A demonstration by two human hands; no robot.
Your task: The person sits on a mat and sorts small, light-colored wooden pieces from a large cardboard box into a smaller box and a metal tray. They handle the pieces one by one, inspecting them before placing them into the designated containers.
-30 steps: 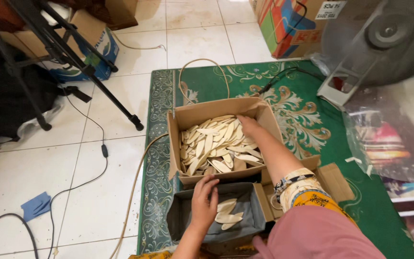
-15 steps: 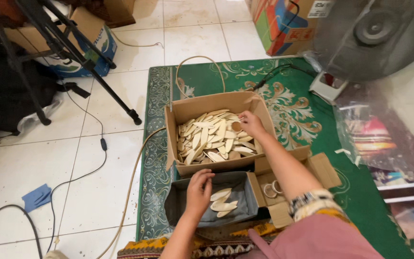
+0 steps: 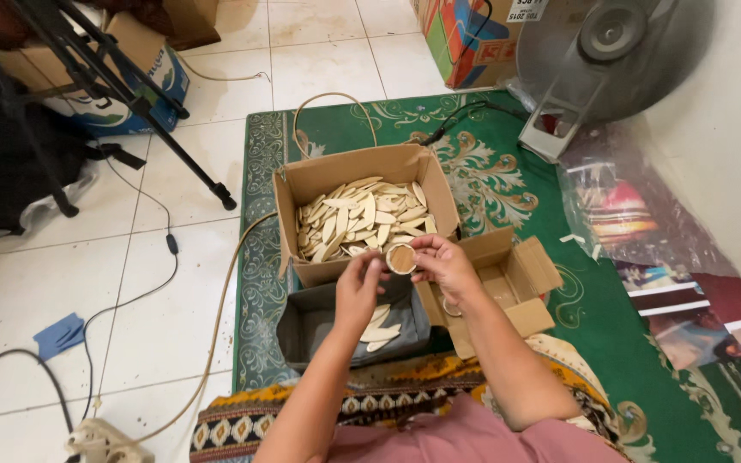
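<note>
Both hands meet over the cardboard box [image 3: 362, 176] of wooden pieces [image 3: 362, 219], the right hand [image 3: 443, 261] pinching a small round disc [image 3: 401, 258], the left hand [image 3: 360, 287] curled beside it with nothing visibly held, inspecting it before sorting.

Bright even indoor light, soft shadows, perhaps wide-angle edge bending

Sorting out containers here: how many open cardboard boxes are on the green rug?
2: a box of wooden pieces ahead of both hands, and a smaller box by the right hand. Others may be hidden.
</note>
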